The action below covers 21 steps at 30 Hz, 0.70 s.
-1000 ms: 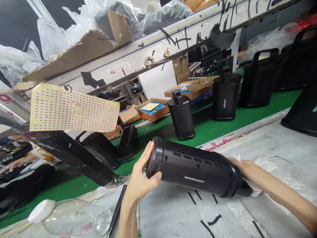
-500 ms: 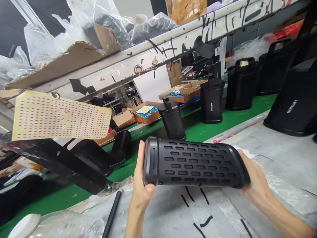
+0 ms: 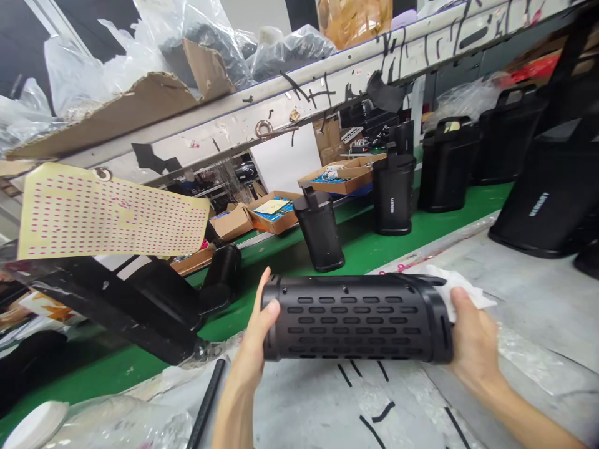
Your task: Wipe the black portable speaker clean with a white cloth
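Note:
I hold a black cylindrical speaker (image 3: 355, 318) sideways between both hands, just above the grey worktable (image 3: 538, 305). Its slotted grille faces me. My left hand (image 3: 253, 355) presses flat against the speaker's left end, thumb up on the rim. My right hand (image 3: 472, 346) cups the right end and also holds a white cloth (image 3: 461, 293) against it.
A green conveyor belt (image 3: 421, 224) runs behind the table with several upright black speakers (image 3: 321, 231) on it. Larger black units (image 3: 543, 206) stand at the right. Cardboard boxes (image 3: 276, 215) of parts sit beyond. A yellow sticker sheet (image 3: 107, 212) hangs at left. A black rod (image 3: 206, 405) lies beside my left arm.
The speaker has been rolled about its long axis: the logo side turned away and the slotted grille now faces me. Both hands stayed on its ends; the cloth now shows at the right end.

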Motion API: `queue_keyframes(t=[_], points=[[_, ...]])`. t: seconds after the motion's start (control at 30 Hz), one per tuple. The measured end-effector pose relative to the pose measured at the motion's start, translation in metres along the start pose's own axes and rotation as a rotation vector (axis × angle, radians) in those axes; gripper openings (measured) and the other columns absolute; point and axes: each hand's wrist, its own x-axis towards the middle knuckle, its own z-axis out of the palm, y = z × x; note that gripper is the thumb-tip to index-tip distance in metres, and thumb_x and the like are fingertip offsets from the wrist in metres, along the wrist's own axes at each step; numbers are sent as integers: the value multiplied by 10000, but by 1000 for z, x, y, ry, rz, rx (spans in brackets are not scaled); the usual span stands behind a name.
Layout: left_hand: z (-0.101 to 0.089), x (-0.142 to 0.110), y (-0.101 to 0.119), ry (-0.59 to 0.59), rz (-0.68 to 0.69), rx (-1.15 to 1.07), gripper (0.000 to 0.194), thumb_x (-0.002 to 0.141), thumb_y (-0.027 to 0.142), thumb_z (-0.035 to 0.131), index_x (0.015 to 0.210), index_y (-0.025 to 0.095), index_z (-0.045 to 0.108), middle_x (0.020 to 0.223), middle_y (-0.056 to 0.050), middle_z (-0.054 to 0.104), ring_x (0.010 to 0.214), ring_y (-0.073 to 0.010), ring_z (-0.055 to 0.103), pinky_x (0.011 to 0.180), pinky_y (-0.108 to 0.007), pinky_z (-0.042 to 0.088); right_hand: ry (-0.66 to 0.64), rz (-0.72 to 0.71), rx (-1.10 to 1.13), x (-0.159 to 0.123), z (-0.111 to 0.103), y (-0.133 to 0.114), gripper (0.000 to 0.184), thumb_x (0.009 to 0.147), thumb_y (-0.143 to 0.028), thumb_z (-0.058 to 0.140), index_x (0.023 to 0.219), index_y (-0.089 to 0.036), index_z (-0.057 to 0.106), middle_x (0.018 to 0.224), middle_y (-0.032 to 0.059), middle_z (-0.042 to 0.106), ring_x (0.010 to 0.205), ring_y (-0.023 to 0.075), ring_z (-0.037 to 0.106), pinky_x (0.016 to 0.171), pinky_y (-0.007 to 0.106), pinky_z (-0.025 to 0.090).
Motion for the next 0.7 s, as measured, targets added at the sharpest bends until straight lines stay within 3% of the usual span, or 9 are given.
queue_keyframes(t=[0.17, 0.37, 0.47, 0.53, 0.63, 0.7], points=[[-10, 16, -7, 171, -182, -73, 504, 822, 480, 613, 1309, 368, 549, 1144, 3, 693, 1085, -217, 642, 919, -303, 515, -157, -62, -39, -7, 4, 6, 517, 704, -693, 486, 589, -189, 478, 570, 17, 487, 563, 160, 471, 532, 272, 425], [-19, 27, -16, 244, -227, -40, 441, 860, 414, 582, 1291, 323, 574, 1051, -9, 716, 936, -180, 693, 807, -259, 551, -355, -108, -141, 1, 11, 29, 533, 801, -659, 460, 754, -150, 613, 703, 45, 629, 731, 216, 604, 655, 290, 482], [-26, 30, -21, 248, -221, -35, 462, 847, 406, 602, 1293, 289, 578, 1018, -24, 723, 880, -183, 705, 780, -266, 562, -365, -171, -213, 11, 7, 30, 527, 804, -645, 472, 742, -148, 638, 682, 43, 636, 707, 220, 619, 631, 288, 483], [-30, 32, -24, 240, -219, -37, 469, 843, 410, 608, 1294, 282, 578, 998, -28, 727, 858, -185, 708, 772, -272, 566, -293, -231, -262, 14, 2, 24, 573, 835, -665, 427, 653, -152, 604, 585, 44, 581, 591, 207, 578, 540, 291, 454], [-32, 35, -25, 233, -218, -33, 470, 838, 408, 616, 1291, 286, 580, 978, -25, 731, 844, -183, 711, 764, -271, 568, -256, -409, -296, 6, 1, 11, 630, 896, -666, 327, 708, -147, 630, 653, 82, 607, 671, 232, 608, 594, 327, 491], [-32, 35, -25, 229, -214, -22, 470, 837, 404, 617, 1289, 282, 581, 976, -28, 731, 856, -185, 710, 764, -268, 566, -403, -657, -330, -7, 5, 5, 537, 929, -581, 372, 960, -142, 680, 986, 114, 673, 991, 260, 620, 832, 363, 509]])
